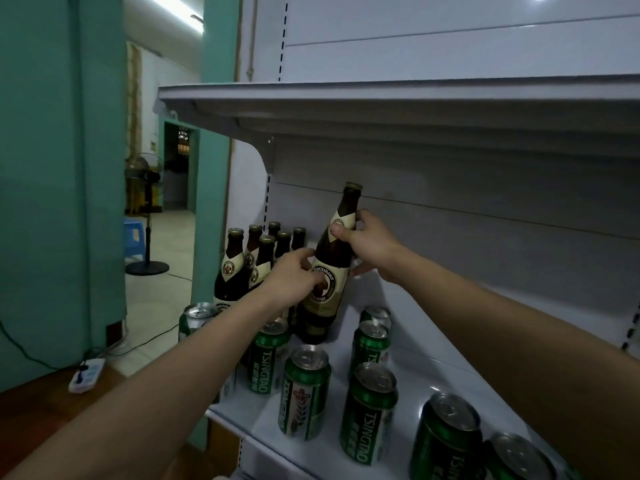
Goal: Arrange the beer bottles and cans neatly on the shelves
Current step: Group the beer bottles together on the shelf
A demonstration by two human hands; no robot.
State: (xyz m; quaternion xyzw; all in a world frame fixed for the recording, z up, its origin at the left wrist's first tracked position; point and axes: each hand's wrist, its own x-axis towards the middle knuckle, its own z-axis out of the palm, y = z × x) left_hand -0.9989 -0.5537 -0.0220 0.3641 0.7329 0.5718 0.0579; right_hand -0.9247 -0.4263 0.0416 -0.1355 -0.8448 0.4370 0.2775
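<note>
Head view: at the white shelf [450, 368], we hold a tilted brown beer bottle [329, 271] above green cans [304, 393], left hand [294, 275] gripping its label, right hand [367, 240] wrapping its shoulder.

Far to the left of the fingers of the left hand [291, 275] stands a teal wall [52, 168]. Between this wall and the fingers, further back, there is a standing fan [143, 174] with a round dark base on the pale floor [162, 299]. A blue stool [133, 237] is just behind the fan's pole. Above the fingers' level and behind the fan, a dark doorway [176, 168] opens. A long ceiling light [173, 8] shines high above, to the left. Below the fingers and well to the left, a white power strip [86, 375] lies on a brown surface [41, 410], with a dark plug in it. Thin cables [20, 348] run from it along the wall.
</note>
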